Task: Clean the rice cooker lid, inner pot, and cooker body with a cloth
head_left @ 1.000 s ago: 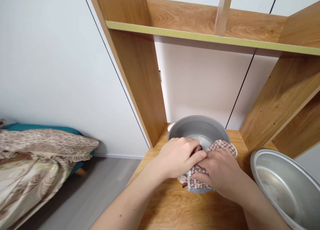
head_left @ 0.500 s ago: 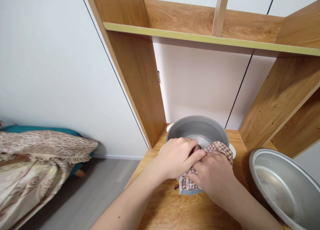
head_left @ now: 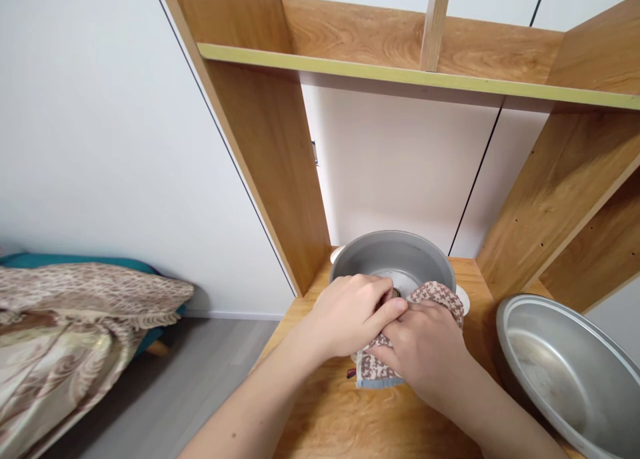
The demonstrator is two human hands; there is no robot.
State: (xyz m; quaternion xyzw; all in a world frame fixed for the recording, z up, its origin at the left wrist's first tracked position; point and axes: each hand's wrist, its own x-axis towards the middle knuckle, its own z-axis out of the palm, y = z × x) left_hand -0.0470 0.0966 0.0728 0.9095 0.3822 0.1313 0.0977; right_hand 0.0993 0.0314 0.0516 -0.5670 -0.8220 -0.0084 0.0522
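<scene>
A round grey cooker body [head_left: 400, 249] with white side lugs stands on the wooden top. A small metal centre piece shows inside it. My right hand [head_left: 425, 336] is closed on a brown-and-white patterned cloth [head_left: 377, 369] with a blue edge, which hangs over the cooker's near rim. Close against it, my left hand [head_left: 353, 312] lies across the near rim with curled fingers. Its thumb rests at the right hand's fingers. What the left fingers grip inside the cooker is hidden.
At the right stands an oval-looking silver metal basin [head_left: 565, 372]. A wooden shelf unit [head_left: 265, 179] rises around the cooker, with a yellow-edged shelf [head_left: 350, 66] above. A patterned cover [head_left: 75, 299] over teal furniture is on the left, beside grey floor [head_left: 200, 366].
The whole view has shifted slightly. Both hands and the cloth keep nearly the same place at the cooker's near rim.
</scene>
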